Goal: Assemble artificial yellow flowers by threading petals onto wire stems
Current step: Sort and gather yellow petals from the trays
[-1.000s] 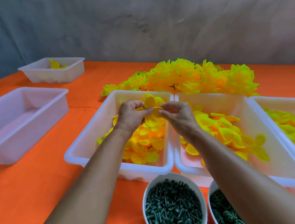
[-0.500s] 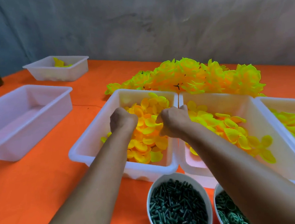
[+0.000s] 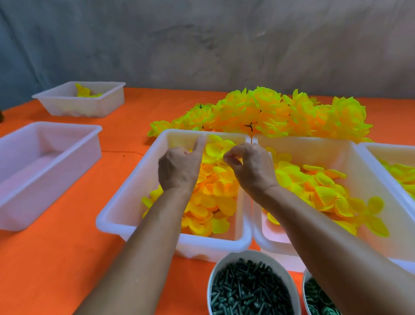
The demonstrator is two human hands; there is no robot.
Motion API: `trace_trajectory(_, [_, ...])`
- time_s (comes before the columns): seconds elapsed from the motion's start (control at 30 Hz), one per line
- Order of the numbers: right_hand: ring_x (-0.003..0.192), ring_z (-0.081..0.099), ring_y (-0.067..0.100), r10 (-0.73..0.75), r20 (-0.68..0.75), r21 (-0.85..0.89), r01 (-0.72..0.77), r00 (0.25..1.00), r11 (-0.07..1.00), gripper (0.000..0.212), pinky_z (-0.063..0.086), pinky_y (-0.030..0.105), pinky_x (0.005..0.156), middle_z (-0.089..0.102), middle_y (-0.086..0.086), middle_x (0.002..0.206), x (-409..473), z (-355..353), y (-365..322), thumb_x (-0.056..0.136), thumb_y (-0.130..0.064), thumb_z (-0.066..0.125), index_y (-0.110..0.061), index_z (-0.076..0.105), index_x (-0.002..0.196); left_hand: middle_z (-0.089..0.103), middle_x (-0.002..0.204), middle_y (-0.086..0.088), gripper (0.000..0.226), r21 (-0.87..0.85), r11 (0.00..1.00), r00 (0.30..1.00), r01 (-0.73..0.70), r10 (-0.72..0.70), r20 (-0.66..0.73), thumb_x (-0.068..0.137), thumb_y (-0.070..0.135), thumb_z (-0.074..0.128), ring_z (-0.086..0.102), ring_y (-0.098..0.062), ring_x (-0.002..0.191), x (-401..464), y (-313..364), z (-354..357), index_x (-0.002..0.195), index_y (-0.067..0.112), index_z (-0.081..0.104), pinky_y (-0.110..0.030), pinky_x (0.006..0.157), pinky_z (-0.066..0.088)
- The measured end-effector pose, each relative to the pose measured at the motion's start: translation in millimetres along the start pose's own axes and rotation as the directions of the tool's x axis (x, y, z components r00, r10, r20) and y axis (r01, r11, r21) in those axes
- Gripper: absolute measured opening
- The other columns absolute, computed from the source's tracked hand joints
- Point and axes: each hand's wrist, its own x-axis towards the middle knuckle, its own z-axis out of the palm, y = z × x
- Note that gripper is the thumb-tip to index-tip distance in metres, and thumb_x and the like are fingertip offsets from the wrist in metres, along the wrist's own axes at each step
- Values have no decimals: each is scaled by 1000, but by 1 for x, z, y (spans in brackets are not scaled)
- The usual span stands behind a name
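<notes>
Head view: both hands work over the left bin [image 3: 130,200], which sits on the orange table [image 3: 49,269] and holds loose petals [image 3: 214,196].

Risks, as judged from here:
- Petals are thin and lie overlapped; a pinch could lift two at once, or one could slip back into the heap.
- The stem wire is barely visible, if at all. A thin dark line shows above the right hand near the bin's far rim, too fine to be sure of. If that is the wire, a small tilt would miss the petal's hole or bend the tip.
- Forearms hang just above the cup of green pegs [image 3: 252,293]; a low elbow could knock it.

Grip:
- Right hand [image 3: 249,169]: fingers curled tight, tips pinched together on something small and yellow, most likely a petal edge. Cannot confirm a wire in the same pinch.
- Left hand [image 3: 177,172]: fingers folded under toward the heap, one digit sticking up by the bin's far wall. What the folded fingers hold, if anything, is hidden behind the back of the hand; cannot tell.

Finished flowers [image 3: 285,116] lie piled behind the bins.
</notes>
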Motion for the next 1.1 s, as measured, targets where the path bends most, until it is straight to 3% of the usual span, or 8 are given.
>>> trace_trajectory(0.07, [103, 57, 29, -69, -48, 38, 71, 997, 997, 13, 41, 40, 82, 69, 4, 102, -6, 0, 1, 87, -20, 63, -19, 75, 91, 66, 72, -17, 53, -213, 973, 979, 93, -50, 199, 80, 58, 61, 53, -25, 61, -4, 3, 0, 61, 9, 58, -28, 54, 41])
trace_trajectory(0.2, [96, 60, 31, -147, -101, 183, 164, 984, 969, 12, 44, 43, 81, 69, 10, 95, -12, 2, 4, 84, -17, 68, -9, 75, 89, 64, 54, 5, 16, -467, 850, 909, 243, -32, 416, 82, 21, 70, 48, -9, 48, -5, -1, 1, 71, 15, 62, -13, 38, 34])
trace_trajectory(0.37, [77, 57, 20, 165, -88, 593, -81, 982, 801, 28, 42, 32, 71, 64, 1, 78, -10, -1, 6, 89, -34, 61, -7, 66, 86, 62, 49, 9, 12, -634, 728, 922, 261, 7, 387, 81, 8, 70, 56, -4, 44, -3, 2, 1, 73, 14, 64, -14, 46, 45])
trace_trajectory(0.47, [75, 64, 14, 178, 17, 735, -133, 984, 665, 35, 48, 30, 70, 70, 5, 77, -8, -4, 10, 84, -43, 63, -9, 72, 81, 62, 51, 9, 11, -663, 720, 936, 206, 52, 347, 80, 7, 71, 57, -6, 47, -5, 4, 2, 72, 12, 64, -16, 50, 48])
trace_trajectory(0.53, [65, 61, 4, 91, 38, 720, -90, 995, 688, 20, 46, 21, 62, 69, -1, 69, -11, -2, 9, 78, -34, 73, -15, 71, 75, 62, 50, 8, 11, -676, 712, 940, 191, 65, 334, 78, 6, 72, 58, -4, 47, -5, 4, 3, 72, 12, 64, -16, 50, 49])
trace_trajectory(0.7, [65, 54, 12, 89, 43, 743, -91, 995, 662, 8, 44, 27, 64, 65, 14, 69, -8, 5, 14, 81, 1, 66, -5, 71, 77, 64, 54, 5, 11, -685, 646, 892, 337, 15, 452, 79, 1, 69, 61, -9, 50, -3, 4, 1, 76, 11, 64, -17, 48, 50])
trace_trajectory(0.93, [54, 59, 7, 124, 48, 812, -111, 991, 574, 10, 45, 17, 55, 66, 12, 70, -5, 0, 15, 83, -1, 66, 9, 69, 86, 64, 53, 3, 12, -721, 555, 870, 414, -9, 492, 81, 0, 65, 59, -6, 46, 0, 3, 1, 77, 11, 64, -16, 45, 49])
trace_trajectory(1.1, [46, 52, 3, 127, 24, 776, -99, 992, 623, 13, 40, 18, 51, 63, 8, 59, -6, -1, 16, 81, -8, 70, -6, 67, 69, 63, 51, 5, 8, -694, 651, 899, 306, 42, 436, 82, 7, 68, 54, -3, 42, -3, 4, 1, 77, 11, 63, -16, 42, 45])
